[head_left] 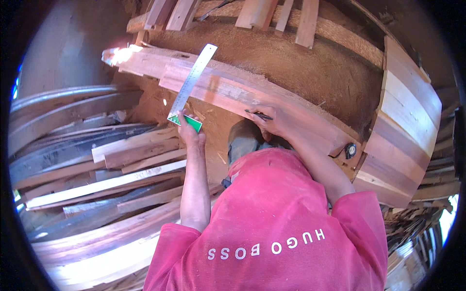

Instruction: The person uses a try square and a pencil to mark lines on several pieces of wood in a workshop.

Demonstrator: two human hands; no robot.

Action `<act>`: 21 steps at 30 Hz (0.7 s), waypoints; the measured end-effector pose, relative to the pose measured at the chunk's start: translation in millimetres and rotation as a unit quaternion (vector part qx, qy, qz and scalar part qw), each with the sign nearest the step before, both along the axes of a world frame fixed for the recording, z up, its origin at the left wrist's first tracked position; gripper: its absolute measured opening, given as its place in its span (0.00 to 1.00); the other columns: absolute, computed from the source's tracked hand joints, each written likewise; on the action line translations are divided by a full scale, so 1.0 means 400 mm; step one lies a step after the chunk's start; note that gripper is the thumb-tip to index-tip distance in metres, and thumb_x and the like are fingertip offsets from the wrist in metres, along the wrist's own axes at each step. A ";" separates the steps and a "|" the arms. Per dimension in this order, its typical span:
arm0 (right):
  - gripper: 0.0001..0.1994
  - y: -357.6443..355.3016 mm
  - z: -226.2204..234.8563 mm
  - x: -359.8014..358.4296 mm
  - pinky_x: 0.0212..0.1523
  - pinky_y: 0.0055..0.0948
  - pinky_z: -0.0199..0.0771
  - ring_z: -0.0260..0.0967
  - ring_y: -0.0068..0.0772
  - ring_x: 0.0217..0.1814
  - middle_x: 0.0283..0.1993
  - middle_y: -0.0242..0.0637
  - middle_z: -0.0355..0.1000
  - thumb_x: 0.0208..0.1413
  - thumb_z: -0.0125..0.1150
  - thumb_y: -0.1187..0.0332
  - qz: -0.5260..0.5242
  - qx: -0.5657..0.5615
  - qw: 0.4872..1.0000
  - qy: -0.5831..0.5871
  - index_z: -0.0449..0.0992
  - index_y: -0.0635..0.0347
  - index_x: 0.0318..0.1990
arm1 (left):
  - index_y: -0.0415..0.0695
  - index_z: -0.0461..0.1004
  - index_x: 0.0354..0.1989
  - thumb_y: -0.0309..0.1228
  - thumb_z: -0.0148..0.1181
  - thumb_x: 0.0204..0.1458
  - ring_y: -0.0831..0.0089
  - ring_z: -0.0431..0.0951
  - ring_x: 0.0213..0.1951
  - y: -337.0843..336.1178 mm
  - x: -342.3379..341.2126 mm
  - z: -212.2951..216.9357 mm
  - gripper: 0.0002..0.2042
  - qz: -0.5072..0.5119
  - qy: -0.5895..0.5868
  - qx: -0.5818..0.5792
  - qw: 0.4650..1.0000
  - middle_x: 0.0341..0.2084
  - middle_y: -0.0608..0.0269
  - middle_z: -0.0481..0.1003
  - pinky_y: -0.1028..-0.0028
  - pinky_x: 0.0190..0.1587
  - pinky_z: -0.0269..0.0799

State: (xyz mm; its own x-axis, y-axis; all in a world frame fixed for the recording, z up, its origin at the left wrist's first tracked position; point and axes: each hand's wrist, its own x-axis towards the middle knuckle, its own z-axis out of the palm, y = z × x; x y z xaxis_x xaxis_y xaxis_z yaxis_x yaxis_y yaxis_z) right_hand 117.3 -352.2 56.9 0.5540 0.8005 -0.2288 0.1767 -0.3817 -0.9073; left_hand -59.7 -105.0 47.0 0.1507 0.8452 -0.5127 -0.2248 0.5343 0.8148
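My left hand (190, 132) is closed round the green stock of a try square (194, 76), whose silver ruled blade slants across a long reddish wooden board (291, 123). My right hand (273, 122) rests at the board's near edge, fingers curled round a dark, slim pencil (259, 115). The pencil's tip points left over the wood, apart from the square. Whether it touches the surface, I cannot tell. Part of the right hand's fingers is hidden. Near the board's right end sits a dark round tape measure (350, 150).
Stacked planks and strips (131, 182) fill the left side. Wide pale and reddish boards (398, 121) lean at the right. Beyond the board lies sawdust (296, 70), with several short wood pieces (307, 24) across a beam (340, 38). Bright light falls on the board's far left end.
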 end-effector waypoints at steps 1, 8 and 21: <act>0.12 -0.020 -0.003 0.008 0.50 0.41 0.78 0.79 0.47 0.48 0.46 0.45 0.81 0.61 0.66 0.60 0.014 0.011 1.000 -0.022 0.83 0.55 0.46 | 0.48 0.75 0.46 0.49 0.59 0.66 0.77 0.74 0.25 -0.017 -0.005 -0.010 0.16 0.003 0.004 -0.004 1.000 0.25 0.70 0.70 0.77 0.27 0.74; 0.08 -0.145 0.083 0.053 0.46 0.33 0.75 0.78 0.37 0.44 0.40 0.41 0.80 0.61 0.67 0.67 0.034 0.024 0.994 -0.097 0.83 0.61 0.43 | 0.44 0.76 0.47 0.39 0.66 0.62 0.76 0.75 0.23 -0.061 0.038 -0.083 0.13 0.034 0.026 -0.023 0.999 0.24 0.67 0.73 0.75 0.24 0.74; 0.08 -0.052 0.154 0.122 0.32 0.25 0.70 0.70 0.22 0.29 0.32 0.37 0.78 0.62 0.66 0.68 -0.022 -0.070 0.986 -0.151 0.82 0.65 0.42 | 0.39 0.70 0.54 0.33 0.65 0.62 0.74 0.78 0.34 -0.021 0.113 -0.197 0.17 0.083 0.182 0.136 0.970 0.37 0.61 0.78 0.71 0.38 0.75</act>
State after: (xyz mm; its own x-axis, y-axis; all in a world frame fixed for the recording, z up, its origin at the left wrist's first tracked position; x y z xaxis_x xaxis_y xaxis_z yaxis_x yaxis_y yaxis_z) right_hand 166.1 -373.1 118.3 0.6475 0.7462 -0.1550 0.4110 -0.5132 -0.7535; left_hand -14.7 -113.3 -31.7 -0.1486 0.9541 -0.2600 0.0402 0.2685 0.9624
